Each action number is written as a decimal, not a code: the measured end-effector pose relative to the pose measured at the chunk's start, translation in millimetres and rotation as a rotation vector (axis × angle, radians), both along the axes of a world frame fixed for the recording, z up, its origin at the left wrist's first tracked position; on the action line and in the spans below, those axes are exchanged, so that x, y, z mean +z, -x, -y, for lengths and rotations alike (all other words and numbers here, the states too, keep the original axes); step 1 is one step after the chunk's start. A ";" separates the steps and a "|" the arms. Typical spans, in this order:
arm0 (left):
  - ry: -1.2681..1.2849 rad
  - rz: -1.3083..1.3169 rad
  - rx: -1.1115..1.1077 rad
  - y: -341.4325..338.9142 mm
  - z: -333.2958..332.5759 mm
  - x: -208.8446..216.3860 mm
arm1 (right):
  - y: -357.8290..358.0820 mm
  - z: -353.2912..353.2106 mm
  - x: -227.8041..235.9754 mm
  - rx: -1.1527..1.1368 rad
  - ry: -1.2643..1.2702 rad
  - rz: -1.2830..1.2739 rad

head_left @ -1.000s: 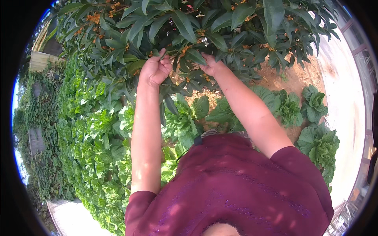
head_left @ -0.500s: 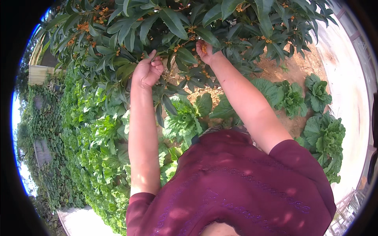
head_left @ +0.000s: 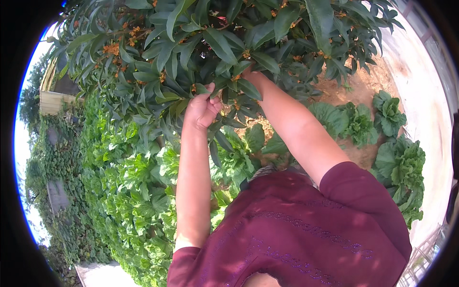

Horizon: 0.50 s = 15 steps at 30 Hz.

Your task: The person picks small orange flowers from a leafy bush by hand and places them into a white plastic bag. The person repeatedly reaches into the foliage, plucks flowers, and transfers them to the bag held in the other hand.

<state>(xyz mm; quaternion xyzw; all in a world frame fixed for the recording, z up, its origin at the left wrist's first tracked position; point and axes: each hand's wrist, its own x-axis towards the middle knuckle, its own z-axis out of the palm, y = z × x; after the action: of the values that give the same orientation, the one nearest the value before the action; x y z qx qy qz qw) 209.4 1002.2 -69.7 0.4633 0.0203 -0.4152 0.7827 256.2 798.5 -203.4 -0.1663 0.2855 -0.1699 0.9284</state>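
In the head view, a bush with long dark green leaves (head_left: pixel 220 45) spreads across the far side of the scene. Its small orange flowers (head_left: pixel 111 49) sit in clusters among the leaves, the thickest one on the left, and others lie around both hands.

The left hand (head_left: pixel 203 111) is at the near edge of the bush, just beside a few of these flowers. Its fingers are folded toward the palm and its thumb points up to the leaves; I cannot tell if a twig or a leaf is between them.

The right hand (head_left: pixel 249 74) reaches farther in, to the right of the left one. Leaves cover most of it, so I cannot tell how far its fingers are open, or what they have hold of.

Both bare forearms come out from a dark red shirt (head_left: pixel 296 234) on the near side. A bed of bright leafy vegetables (head_left: pixel 124 186) lies on the left. On the right are brown soil (head_left: pixel 330 87), more leafy plants (head_left: pixel 404 165) and pale ground (head_left: pixel 423 112).
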 end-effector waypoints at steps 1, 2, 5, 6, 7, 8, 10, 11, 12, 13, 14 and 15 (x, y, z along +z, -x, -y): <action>-0.015 0.015 0.031 2.8 1.7 0.3 | 1.7 0.3 -0.8 0.014 0.012 -0.003; -0.020 0.019 0.030 2.8 0.1 -1.3 | 3.1 0.5 -1.4 0.032 0.036 -0.011; -0.045 0.025 0.033 2.7 -1.3 -6.4 | 16.0 2.5 -7.5 0.091 0.126 -0.050; -0.058 0.021 0.039 5.3 0.5 -6.5 | 21.2 4.4 -10.1 0.110 0.178 -0.070; -0.072 0.017 0.044 6.3 3.0 -6.5 | 25.8 6.8 -12.4 0.134 0.250 -0.094; -0.055 0.006 0.038 7.0 4.2 -7.3 | 31.9 7.5 -17.1 0.164 0.340 -0.122; -0.021 -0.017 0.027 4.5 6.1 -8.6 | 43.2 7.9 -26.8 0.217 0.606 -0.172; -0.018 -0.011 0.081 5.6 9.2 -3.7 | 51.4 6.3 -32.6 0.221 0.633 -0.157; 0.005 -0.026 0.093 -1.5 6.9 -2.9 | 60.6 0.7 -35.7 0.218 0.586 -0.113; 0.071 -0.064 0.051 -9.4 4.2 -1.8 | 73.3 -6.3 -40.3 0.205 0.439 -0.046; 0.134 -0.102 0.005 -16.1 2.7 -1.0 | 89.5 -13.7 -37.5 0.177 0.132 0.045; 0.119 -0.121 0.026 -16.1 5.4 7.4 | 95.9 -14.9 -45.8 0.202 -0.023 0.067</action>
<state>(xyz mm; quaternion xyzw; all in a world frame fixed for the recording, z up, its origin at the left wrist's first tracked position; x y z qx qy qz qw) 225.5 996.9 -62.2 0.3899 0.0487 -0.4328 0.8114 160.3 813.4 -249.2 -0.1779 0.2377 -0.0776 0.9517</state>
